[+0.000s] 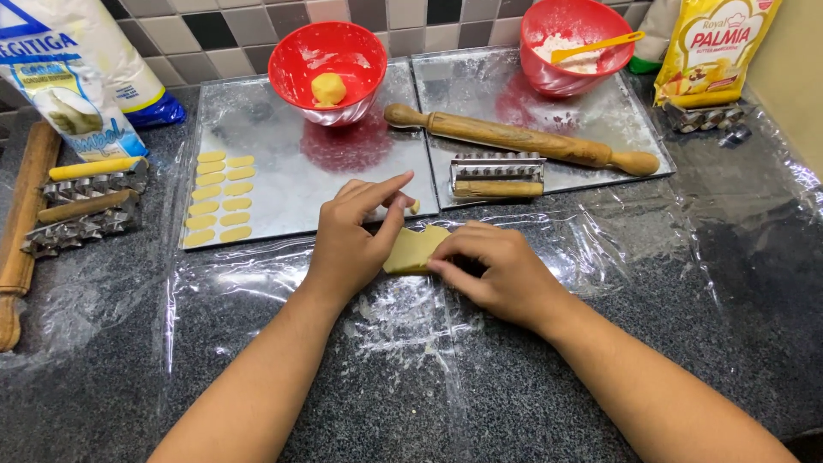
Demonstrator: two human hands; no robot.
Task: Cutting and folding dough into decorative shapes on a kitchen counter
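White-and-blue flour bag far left of fingers | yellow margarine pouch far right | left hand fingers extended, right hand fingers curled, both pressing the dough slab on the desk.

Two packages stand at the back of the dark counter, well apart from each other. At the far left a tall white flour bag leans against the tiled wall, with blue print, a blue base and a yellow-and-green picture panel on its front; its top is cut off by the edge of the view. At the far right a yellow pouch stands upright by the wall corner, with red and white lettering and what seems to be a pale picture of food on it, just beside a red bowl.
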